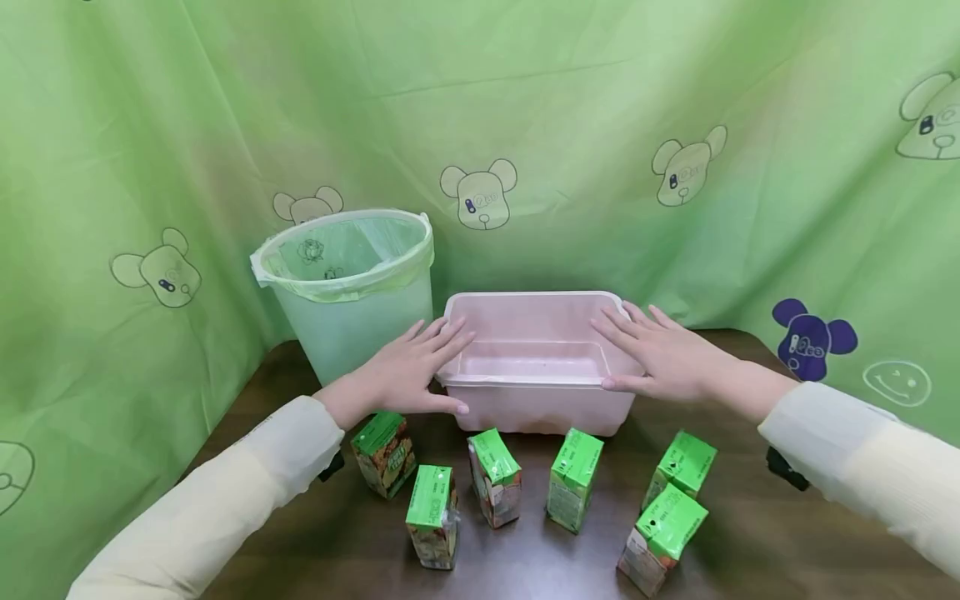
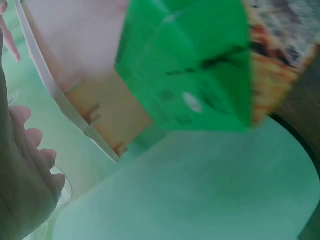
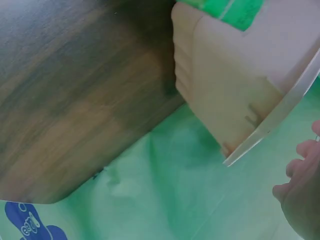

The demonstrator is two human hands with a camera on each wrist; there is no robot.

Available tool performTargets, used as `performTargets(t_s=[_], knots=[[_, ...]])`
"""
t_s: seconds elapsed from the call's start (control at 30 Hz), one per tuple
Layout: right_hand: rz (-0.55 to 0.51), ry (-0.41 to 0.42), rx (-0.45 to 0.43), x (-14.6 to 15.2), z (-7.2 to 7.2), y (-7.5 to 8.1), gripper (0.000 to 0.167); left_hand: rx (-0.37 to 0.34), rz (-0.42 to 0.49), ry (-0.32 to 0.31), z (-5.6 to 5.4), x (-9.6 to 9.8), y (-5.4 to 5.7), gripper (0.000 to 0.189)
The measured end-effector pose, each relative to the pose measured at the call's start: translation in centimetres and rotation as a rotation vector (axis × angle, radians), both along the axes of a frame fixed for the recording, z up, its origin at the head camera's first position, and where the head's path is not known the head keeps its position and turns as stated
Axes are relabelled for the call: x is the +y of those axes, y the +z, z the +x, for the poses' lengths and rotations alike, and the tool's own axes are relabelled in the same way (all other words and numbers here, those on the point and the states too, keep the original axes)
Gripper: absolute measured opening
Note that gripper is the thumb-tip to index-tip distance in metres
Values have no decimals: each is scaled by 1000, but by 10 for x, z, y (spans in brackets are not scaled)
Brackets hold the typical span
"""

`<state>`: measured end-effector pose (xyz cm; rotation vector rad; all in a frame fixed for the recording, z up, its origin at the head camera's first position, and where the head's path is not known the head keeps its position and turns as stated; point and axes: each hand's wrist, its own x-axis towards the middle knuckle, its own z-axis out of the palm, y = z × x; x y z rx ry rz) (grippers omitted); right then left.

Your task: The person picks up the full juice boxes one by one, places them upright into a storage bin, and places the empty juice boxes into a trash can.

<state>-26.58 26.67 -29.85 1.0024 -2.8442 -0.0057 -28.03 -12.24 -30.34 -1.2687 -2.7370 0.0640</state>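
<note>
A pink plastic bin (image 1: 543,408) stands upright on the table with nothing in it. My left hand (image 1: 408,371), palm down with fingers spread and straight, hovers at the bin's left end and overlaps its rim in the head view. Over the right end, my right hand (image 1: 667,354) is stretched out likewise, fingers spread. Both hands hold nothing; the wrist views show the left fingertips (image 2: 34,137) and right fingertips (image 3: 295,167) apart from the bin's rim. Closest to the left wrist is a green-topped drink carton (image 1: 384,454), which looms large in the left wrist view.
Several more green-topped cartons stand in front of the bin, among them one carton (image 1: 433,517) at left and an overlapping front carton (image 1: 663,533) at right. A tall light-green trash can (image 1: 360,325) with a liner stands back left. Green printed cloth (image 1: 570,108) hangs behind the dark wooden table (image 1: 810,533).
</note>
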Motion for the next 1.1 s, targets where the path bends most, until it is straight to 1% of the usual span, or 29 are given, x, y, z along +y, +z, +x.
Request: performTargets(t_s=[0.13, 0.23, 0.43, 0.53, 0.67, 0.83, 0.97, 1.1], knots=[[-11, -8, -18, 9, 1, -4, 85, -28, 49, -27, 5, -11, -3, 98], [-26, -7, -19, 16, 1, -6, 82, -41, 84, -29, 8, -22, -5, 96], [-71, -15, -1, 29, -1, -8, 77, -39, 166, -51, 14, -46, -8, 91], [-86, -26, 2, 36, -1, -9, 74, -50, 203, -59, 19, -57, -9, 91], [-106, -21, 3, 42, -3, -11, 72, -42, 227, -49, 26, -72, -13, 91], [-94, 11, 15, 49, -7, -18, 69, -31, 262, -37, 33, -86, -20, 89], [-102, 27, 14, 52, -10, -23, 67, -24, 302, -20, 37, -95, -27, 86], [-117, 16, -7, 51, -12, -26, 67, -36, 350, 5, 40, -102, -38, 84]])
